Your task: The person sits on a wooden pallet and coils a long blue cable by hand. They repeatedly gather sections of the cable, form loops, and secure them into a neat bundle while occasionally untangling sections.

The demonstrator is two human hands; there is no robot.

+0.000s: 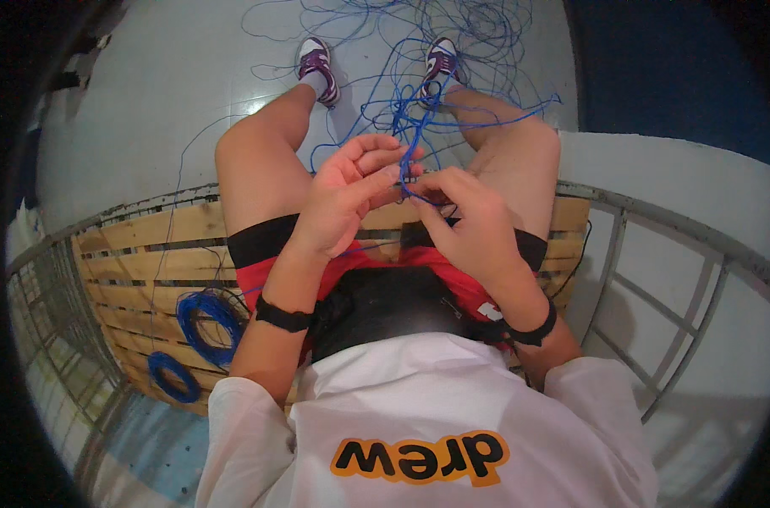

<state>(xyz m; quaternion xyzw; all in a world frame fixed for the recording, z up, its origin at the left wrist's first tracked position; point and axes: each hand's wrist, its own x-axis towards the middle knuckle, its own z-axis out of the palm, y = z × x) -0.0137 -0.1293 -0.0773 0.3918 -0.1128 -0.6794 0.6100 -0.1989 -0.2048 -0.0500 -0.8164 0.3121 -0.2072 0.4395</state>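
Observation:
Between my knees hangs a loose, looped bunch of thin blue cord [417, 117]. My left hand [353, 190] holds the bunch near its lower end, the strands running between thumb and fingers. Close beside it, my right hand [467, 219] pinches a strand of the same cord with thumb and forefinger. Its other fingers are curled under and partly hidden. One blue strand crosses my lap below the left hand. Both wrists wear black bands.
I sit on a slatted wooden bench [150, 254] in a metal frame [661, 228]. Two blue cord coils, one larger [191, 311] and one smaller [160, 368], lie at my left. Tangled cord [486, 25] spreads over the tiled floor [188, 57] around my shoes [315, 60].

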